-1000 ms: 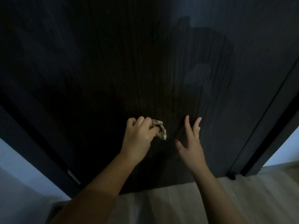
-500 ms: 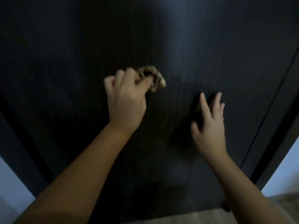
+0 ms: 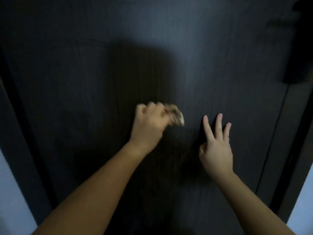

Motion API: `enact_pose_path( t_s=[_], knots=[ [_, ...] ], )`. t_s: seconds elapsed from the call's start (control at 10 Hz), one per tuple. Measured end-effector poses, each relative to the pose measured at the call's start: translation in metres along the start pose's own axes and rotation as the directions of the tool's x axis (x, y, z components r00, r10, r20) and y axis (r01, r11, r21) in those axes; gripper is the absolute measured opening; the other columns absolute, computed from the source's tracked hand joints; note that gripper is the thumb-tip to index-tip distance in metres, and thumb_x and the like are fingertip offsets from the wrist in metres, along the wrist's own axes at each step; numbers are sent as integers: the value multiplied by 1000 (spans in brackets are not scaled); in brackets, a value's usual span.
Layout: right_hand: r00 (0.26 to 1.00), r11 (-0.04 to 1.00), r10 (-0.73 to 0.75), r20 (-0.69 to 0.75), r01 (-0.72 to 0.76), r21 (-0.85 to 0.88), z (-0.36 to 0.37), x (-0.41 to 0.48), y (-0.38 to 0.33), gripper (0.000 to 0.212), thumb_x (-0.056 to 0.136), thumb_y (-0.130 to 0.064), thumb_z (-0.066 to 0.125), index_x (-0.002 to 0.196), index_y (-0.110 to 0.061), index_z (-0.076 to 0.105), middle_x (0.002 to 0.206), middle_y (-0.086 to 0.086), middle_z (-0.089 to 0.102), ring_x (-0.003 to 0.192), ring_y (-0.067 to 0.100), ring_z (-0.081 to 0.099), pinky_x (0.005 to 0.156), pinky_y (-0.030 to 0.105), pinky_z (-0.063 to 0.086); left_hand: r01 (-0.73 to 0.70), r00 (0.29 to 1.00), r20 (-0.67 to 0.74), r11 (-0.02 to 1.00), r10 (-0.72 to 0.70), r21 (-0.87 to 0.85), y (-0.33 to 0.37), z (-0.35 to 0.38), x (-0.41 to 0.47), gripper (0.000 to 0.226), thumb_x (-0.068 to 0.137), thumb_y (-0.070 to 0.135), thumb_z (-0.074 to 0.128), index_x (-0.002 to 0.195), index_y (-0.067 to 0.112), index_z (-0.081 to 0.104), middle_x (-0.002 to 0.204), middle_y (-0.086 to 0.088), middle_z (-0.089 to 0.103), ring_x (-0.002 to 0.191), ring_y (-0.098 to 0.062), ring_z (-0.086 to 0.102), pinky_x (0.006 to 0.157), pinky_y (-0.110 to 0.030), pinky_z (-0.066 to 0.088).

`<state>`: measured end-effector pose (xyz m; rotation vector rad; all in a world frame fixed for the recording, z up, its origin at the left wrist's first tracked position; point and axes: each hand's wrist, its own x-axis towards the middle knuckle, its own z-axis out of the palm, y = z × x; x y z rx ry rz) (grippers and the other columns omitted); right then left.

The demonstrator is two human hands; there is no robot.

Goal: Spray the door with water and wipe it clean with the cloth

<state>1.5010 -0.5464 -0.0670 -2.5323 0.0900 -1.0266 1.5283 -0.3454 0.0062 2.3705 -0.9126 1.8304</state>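
Head view: left hand (image 3: pixel 149 122) fingers clamped on the bunched cloth (image 3: pixel 176 114) against the door (image 3: pixel 220 56); right hand (image 3: pixel 216 148) fingers apart. So small a wad could leave streaks or slip free.

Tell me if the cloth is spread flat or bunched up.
Bunched up: the cloth is a small wad gripped in the left hand against the door.

- Two bare forearms in shot — no sleeve on either one, right down to the bottom edge.
- Left hand (image 3: pixel 149 126) — blurred, its outline soft, so finer detail is lost; no band shows at the wrist.
- Right hand (image 3: pixel 216 150) is sharper: slim fingers (image 3: pixel 218 124), short pale nails at the tips.
- No ring, no watch, no glove there.
- Dim light — both arms shaded along their inner edges.
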Motion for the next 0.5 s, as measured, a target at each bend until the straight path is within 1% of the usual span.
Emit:
enact_pose_path(
  t_s=[0.1,0.2,0.3,0.4,0.5],
  knots=[
    [1000,999,-4,25,4,-33,-3,0,0,94,84,-10,53,149,-43,-6,158,-4,-21,145,36,-11,101,56,41,311,946,-105,950,-306,28,-10,-8,30,21,87,11,56,97,20,72,86,-7,55,79,-27,48,72,-36,29],
    [997,1000,-4,76,6,-26,-8,-1,0,94,84,-11,53,149,-44,-8,158,-5,-22,145,35,-11,96,53,46,120,988,94,993,-121,10,30,5,-3,28,87,17,45,85,24,72,83,-4,54,77,-25,46,69,-37,32],
    [994,999,-39,107,41,-23,-17,-2,3,93,84,-13,53,149,-43,-6,158,-5,-21,145,34,-11,95,51,47,94,918,389,995,-78,-22,54,0,-42,32,84,13,47,98,28,70,92,2,56,84,-20,51,73,-36,40],
    [990,996,-61,127,52,75,-30,-11,1,88,88,-15,54,150,-40,-3,159,-3,-16,146,29,-11,114,55,24,378,855,428,917,-294,-126,56,-29,-65,33,83,9,63,111,27,69,93,5,54,86,-16,52,77,-33,45],
    [976,933,-171,132,117,340,-35,-33,-12,76,90,-15,59,150,-36,17,160,-5,9,147,16,6,118,43,16,703,707,451,614,-545,-360,62,-67,-65,26,88,8,62,110,20,68,94,13,54,86,-4,55,76,-14,46]
  ],
)
